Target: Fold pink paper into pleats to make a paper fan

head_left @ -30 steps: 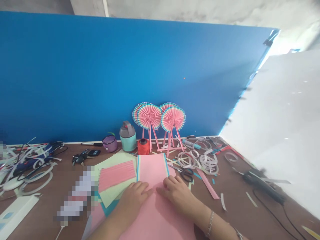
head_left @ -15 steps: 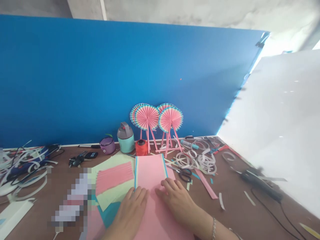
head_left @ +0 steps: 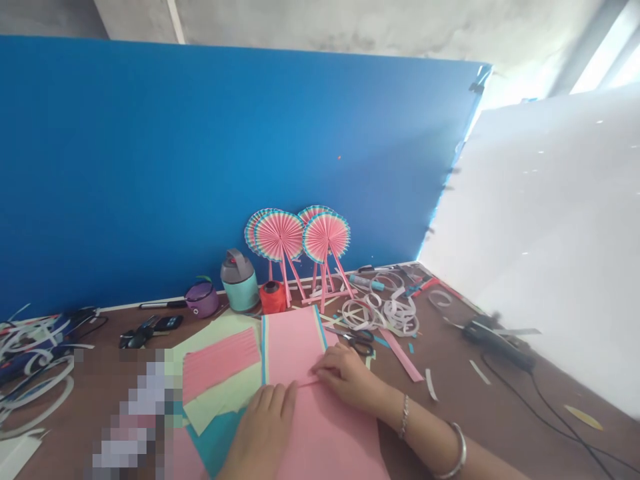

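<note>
A pink paper strip [head_left: 291,343] with blue and pale-yellow side edges lies in front of me, over a larger sheet of pink paper [head_left: 330,433]. My left hand [head_left: 267,420] rests flat at the left of the papers, fingers stretched out near the strip's lower edge. On the right, my right hand [head_left: 347,377] has its thumb and fingers drawn together at that lower edge, pinching the strip. Left of the strip, pleated pink paper [head_left: 223,363] lies on pale green sheets [head_left: 220,397], with a teal sheet [head_left: 215,437] below.
Pink folded-paper fans [head_left: 327,237] on stick legs stand by the blue panel [head_left: 200,167]. Near them are a teal jar [head_left: 240,290], a red container [head_left: 273,298], a purple pot [head_left: 202,299], scissors [head_left: 361,343], curled white strips [head_left: 400,313] and a black corded tool [head_left: 500,343].
The view has shifted a little to the right. My right hand's fingers have gone from spread on the paper to pinched together at the strip's lower edge. My left hand stays flat.
</note>
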Available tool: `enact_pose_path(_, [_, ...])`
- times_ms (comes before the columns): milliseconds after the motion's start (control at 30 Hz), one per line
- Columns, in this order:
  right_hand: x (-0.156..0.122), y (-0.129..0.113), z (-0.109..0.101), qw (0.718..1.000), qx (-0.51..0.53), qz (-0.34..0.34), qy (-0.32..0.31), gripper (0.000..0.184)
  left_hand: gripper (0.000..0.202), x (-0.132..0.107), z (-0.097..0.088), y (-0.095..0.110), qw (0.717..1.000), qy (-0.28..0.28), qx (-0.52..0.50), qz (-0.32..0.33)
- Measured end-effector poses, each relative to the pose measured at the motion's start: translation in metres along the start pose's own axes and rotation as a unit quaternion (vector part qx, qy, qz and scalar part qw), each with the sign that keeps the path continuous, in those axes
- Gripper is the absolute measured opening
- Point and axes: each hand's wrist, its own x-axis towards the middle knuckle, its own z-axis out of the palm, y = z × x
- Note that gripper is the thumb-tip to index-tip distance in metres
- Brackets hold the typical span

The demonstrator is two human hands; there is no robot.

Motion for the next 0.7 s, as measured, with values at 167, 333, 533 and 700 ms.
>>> enact_pose_path(167, [0.002, 0.003, 0.004, 0.999, 0.013, 0.032, 0.012, 0.024, 0.055, 0.0, 0.0, 0.001, 1.0, -0.001, -0.002, -0.002])
enact_pose_path(333, [0.001, 0.0, -0.001, 0.998, -0.06, 0.027, 0.0, 0.017, 0.061, -0.001, 0.005, 0.003, 0.999, -0.011, 0.0, -0.03])
enact_pose_path(533, [0.002, -0.001, -0.008, 0.993, -0.109, 0.033, -0.024, 0.012, 0.063, -0.002, 0.008, 0.004, 0.999, -0.013, -0.001, -0.042])
enact_pose_path(700, [0.0, 0.002, -0.009, 0.992, -0.116, 0.035, -0.025, 0.012, 0.065, 0.0, 0.008, 0.004, 0.999, -0.008, 0.005, -0.038])
